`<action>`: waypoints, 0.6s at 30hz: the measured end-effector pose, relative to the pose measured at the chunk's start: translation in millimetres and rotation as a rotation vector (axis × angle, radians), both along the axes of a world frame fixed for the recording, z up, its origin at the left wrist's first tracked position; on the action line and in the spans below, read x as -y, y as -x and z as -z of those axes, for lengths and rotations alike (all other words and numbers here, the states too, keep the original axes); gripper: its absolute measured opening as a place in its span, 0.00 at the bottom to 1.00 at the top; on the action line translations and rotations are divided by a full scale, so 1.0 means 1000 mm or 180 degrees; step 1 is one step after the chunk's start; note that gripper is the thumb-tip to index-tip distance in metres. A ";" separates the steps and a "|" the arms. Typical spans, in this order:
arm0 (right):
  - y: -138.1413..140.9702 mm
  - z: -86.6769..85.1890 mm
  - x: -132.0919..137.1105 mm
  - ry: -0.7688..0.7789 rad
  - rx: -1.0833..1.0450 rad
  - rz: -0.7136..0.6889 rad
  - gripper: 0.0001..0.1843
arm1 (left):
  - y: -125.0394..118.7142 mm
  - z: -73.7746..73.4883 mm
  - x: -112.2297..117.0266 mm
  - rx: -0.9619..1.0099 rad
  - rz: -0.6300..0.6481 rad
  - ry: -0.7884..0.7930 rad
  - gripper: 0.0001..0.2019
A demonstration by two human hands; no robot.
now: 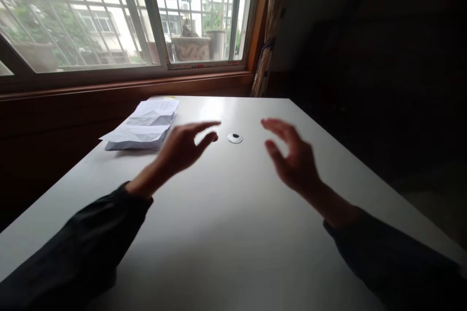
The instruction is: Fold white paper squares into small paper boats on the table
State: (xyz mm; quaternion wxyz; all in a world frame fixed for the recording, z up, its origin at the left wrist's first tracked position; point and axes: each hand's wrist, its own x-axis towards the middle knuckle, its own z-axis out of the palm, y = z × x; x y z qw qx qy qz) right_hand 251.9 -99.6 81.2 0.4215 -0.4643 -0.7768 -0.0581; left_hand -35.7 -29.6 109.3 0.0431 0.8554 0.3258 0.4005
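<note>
My left hand [186, 146] is raised over the white table [219, 214], fingers stretched out and thumb apart, holding nothing. Across from it, my right hand [294, 155] is also open, with thumb and fingers spread and slightly smeared by motion. Between the two hands lies a small, flat, white ring-shaped thing [235, 140] with a dark centre; neither hand touches it. A small brownish spot [216, 138] shows just past my left thumb, too little visible to name. Left of my left hand rests a pile of folded white paper sheets [146, 131], partly behind that hand.
Behind the table is a window [160, 14] with metal bars and a wooden sill [127, 82]. A tied curtain [264, 65] hangs at its right side. Potted planters [191, 48] stand outside the glass. The room to the right is very dark.
</note>
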 end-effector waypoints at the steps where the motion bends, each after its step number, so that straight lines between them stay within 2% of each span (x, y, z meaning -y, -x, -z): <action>1: 0.000 0.014 -0.004 0.0008 0.0084 0.0018 0.31 | -0.004 0.020 0.000 -0.0200 0.0048 0.0050 0.18; 4: 0.001 0.061 -0.014 0.1016 0.1223 -0.0102 0.45 | -0.011 0.080 -0.002 -0.0886 0.0291 0.0243 0.23; 5: 0.001 0.073 -0.017 0.1325 0.1485 -0.0089 0.46 | -0.012 0.093 -0.003 -0.1101 0.0407 0.0293 0.23; 6: 0.000 0.080 -0.019 0.1510 0.1637 -0.0051 0.47 | -0.012 0.102 -0.004 -0.1130 0.0343 0.0331 0.23; 8: 0.000 0.084 -0.021 0.1722 0.1780 -0.0016 0.48 | -0.012 0.107 -0.006 -0.1190 0.0371 0.0355 0.21; 13: 0.001 0.071 -0.020 0.1892 0.1767 0.0009 0.49 | -0.012 0.101 -0.007 -0.1159 0.0426 0.0335 0.20; 18: 0.003 0.066 -0.015 0.1954 0.1739 0.0047 0.51 | -0.010 0.108 -0.007 -0.1121 0.0416 0.0293 0.20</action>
